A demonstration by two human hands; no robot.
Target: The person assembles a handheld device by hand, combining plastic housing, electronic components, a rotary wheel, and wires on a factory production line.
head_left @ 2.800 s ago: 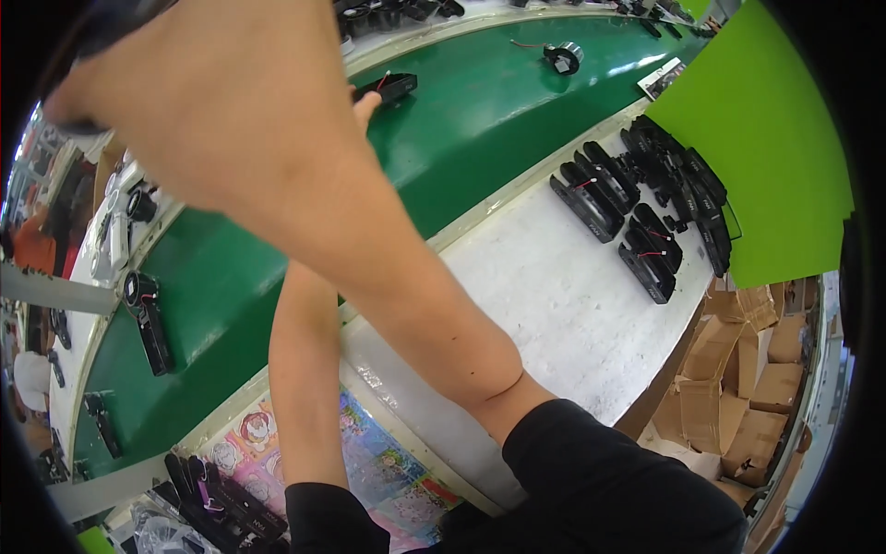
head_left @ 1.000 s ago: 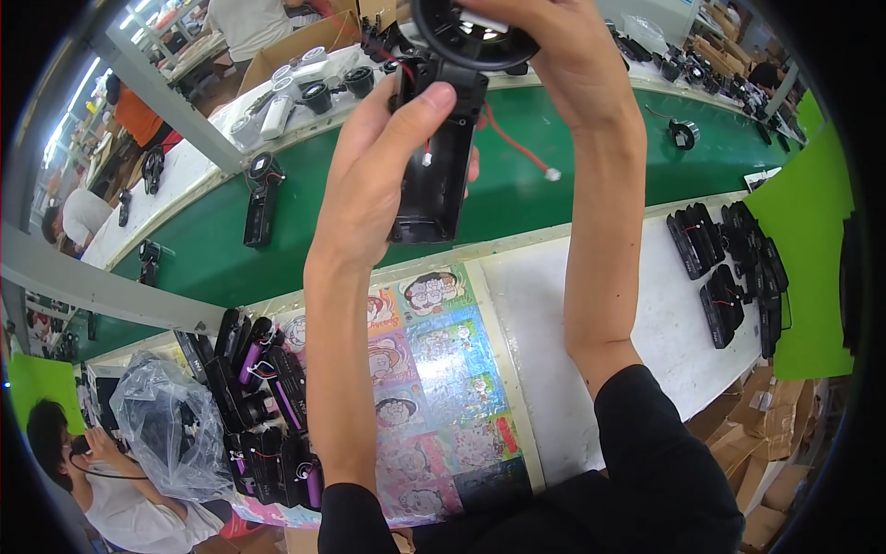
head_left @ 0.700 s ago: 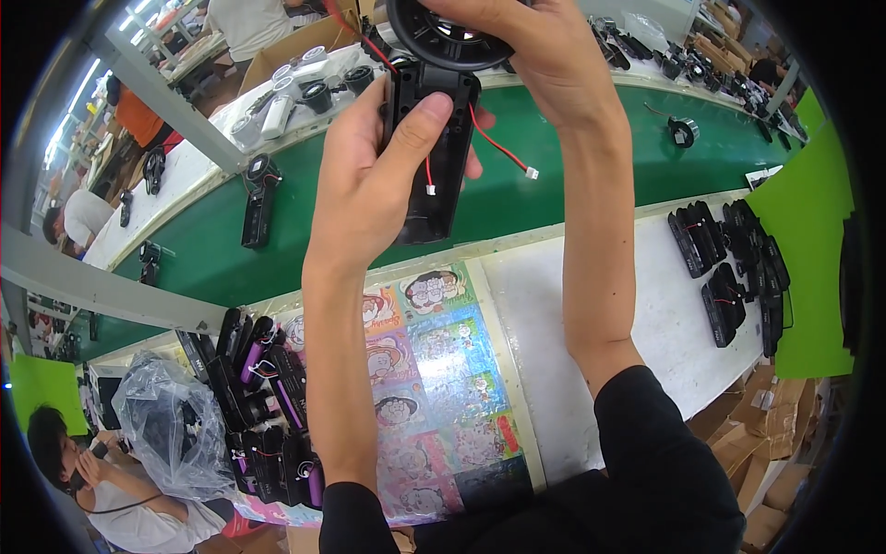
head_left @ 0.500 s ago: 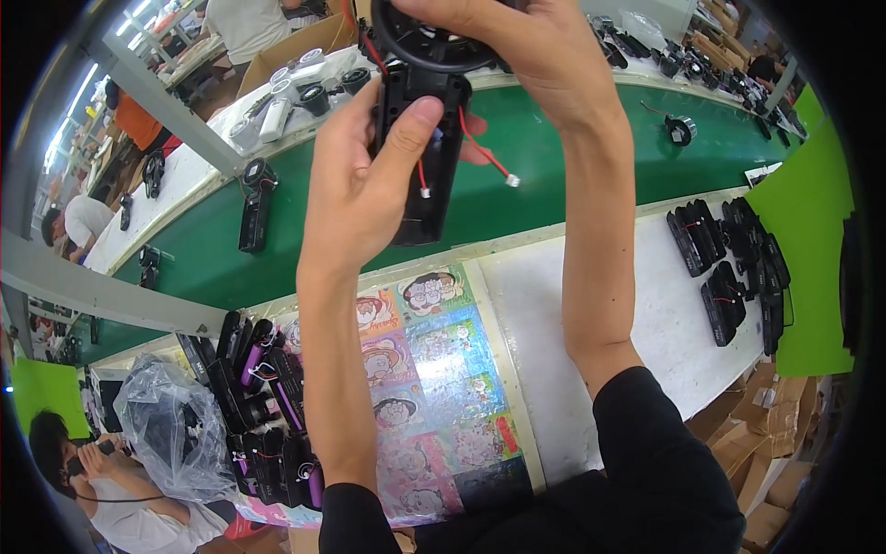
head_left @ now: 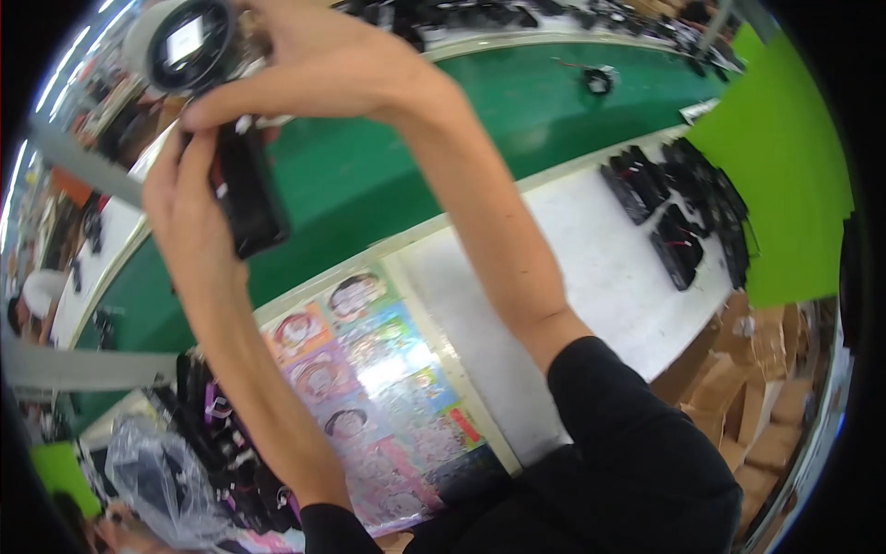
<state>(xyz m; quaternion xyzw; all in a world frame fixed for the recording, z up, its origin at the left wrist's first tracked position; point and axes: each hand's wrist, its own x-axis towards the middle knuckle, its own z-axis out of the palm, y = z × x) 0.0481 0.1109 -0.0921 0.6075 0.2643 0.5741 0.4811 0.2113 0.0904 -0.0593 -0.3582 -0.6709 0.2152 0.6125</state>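
Both my hands are raised at the upper left, over the green belt (head_left: 369,157). My left hand (head_left: 189,189) is wrapped round a long black plastic housing (head_left: 251,198), whose lower end sticks out past the fingers. A red wire with a small white connector (head_left: 221,190) shows along its side. At the top of the housing, my right hand (head_left: 323,69) reaches across with its thumb bent toward the left fingers. Beside it is a round part (head_left: 189,46) with a pale rim, dark inside and white label; the right fingers are partly hidden behind it. Motion blurs this area.
Black housings (head_left: 678,208) stand grouped on the white tabletop (head_left: 591,249) at right. A round black part (head_left: 598,81) lies on the belt. Picture-covered sheeting (head_left: 388,397) lies before me. A clear plastic bag (head_left: 157,475) and dark parts with purple pieces (head_left: 221,406) sit lower left.
My hands have moved left in view with the black housing, and the view has shifted too. The round part now shows a pale rim and white label; earlier a black ring showed there.
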